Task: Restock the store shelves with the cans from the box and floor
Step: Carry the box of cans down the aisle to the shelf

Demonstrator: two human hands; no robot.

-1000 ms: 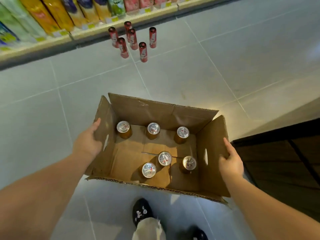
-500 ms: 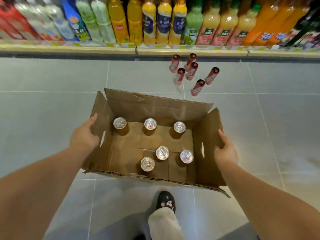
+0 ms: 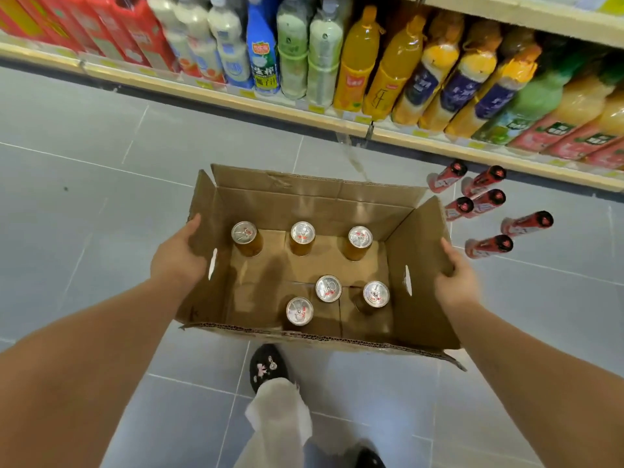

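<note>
The brown cardboard box [image 3: 304, 197] holds golden cans [image 3: 248, 243] with silver tops; red cans [image 3: 489, 246] stand on grey floor tiles [image 3: 101, 214].

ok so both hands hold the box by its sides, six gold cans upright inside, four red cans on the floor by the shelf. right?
Not quite. The head view shows six red cans on the floor by the shelf, not four. The rest stands: the left hand and right hand hold the box by its sides, with six gold cans upright inside.

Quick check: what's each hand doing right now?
Left hand: grips the left flap of the open brown cardboard box.
Right hand: grips its right flap.
</note>
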